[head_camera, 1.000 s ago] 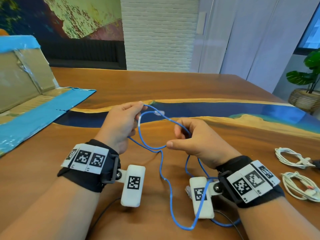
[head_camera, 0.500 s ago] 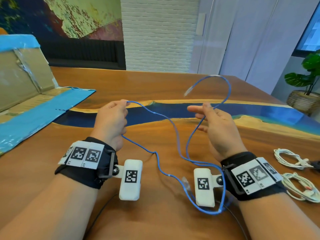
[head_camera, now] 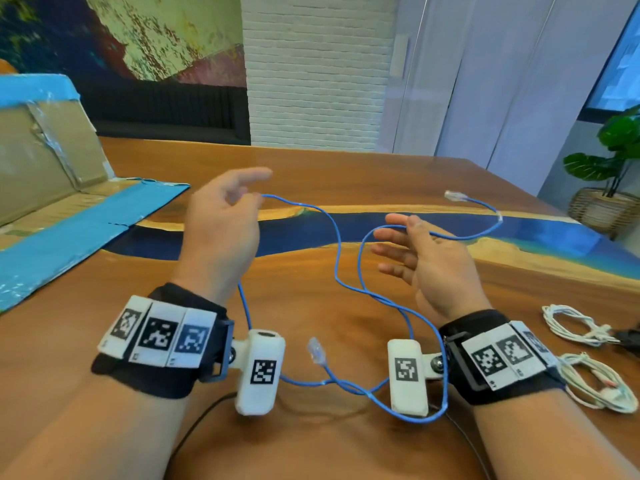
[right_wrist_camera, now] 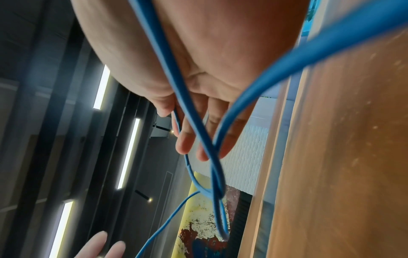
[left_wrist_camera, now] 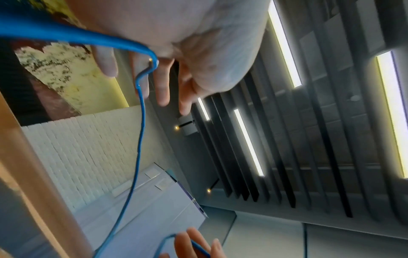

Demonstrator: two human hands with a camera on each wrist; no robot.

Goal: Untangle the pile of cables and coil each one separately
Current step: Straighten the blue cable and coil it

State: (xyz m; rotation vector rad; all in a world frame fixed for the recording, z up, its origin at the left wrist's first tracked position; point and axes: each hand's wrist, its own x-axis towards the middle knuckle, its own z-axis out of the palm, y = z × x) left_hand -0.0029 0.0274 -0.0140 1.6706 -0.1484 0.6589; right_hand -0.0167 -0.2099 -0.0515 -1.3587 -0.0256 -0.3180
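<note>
A thin blue network cable (head_camera: 337, 258) winds between both hands above the wooden table (head_camera: 346, 161). My left hand (head_camera: 256, 192) is raised at centre left and pinches the cable at its fingertips, forefinger stretched out. From there the cable runs down past the left wrist. My right hand (head_camera: 398, 237) is held open with fingers spread, and the cable lies across it between thumb and forefinger. One clear plug (head_camera: 453, 195) trails off to the right; the other plug (head_camera: 316, 351) lies between my wrists. The left wrist view shows the cable (left_wrist_camera: 139, 139) kinked at the fingers (left_wrist_camera: 163, 90). In the right wrist view the cable (right_wrist_camera: 192, 122) crosses straight fingers (right_wrist_camera: 185, 139).
Two coiled white cables (head_camera: 575, 323) (head_camera: 595, 386) lie at the right edge of the table, beside a black object (head_camera: 627, 337). An opened cardboard box with blue tape (head_camera: 52, 188) fills the left side. A thin black wire (head_camera: 194, 420) runs under my forearms. A potted plant (head_camera: 609, 161) stands off the far right.
My right hand let go its pinch and spread open. The free plug end swung up over that hand and came down to the far right. My left hand rose and moved away from the right.
</note>
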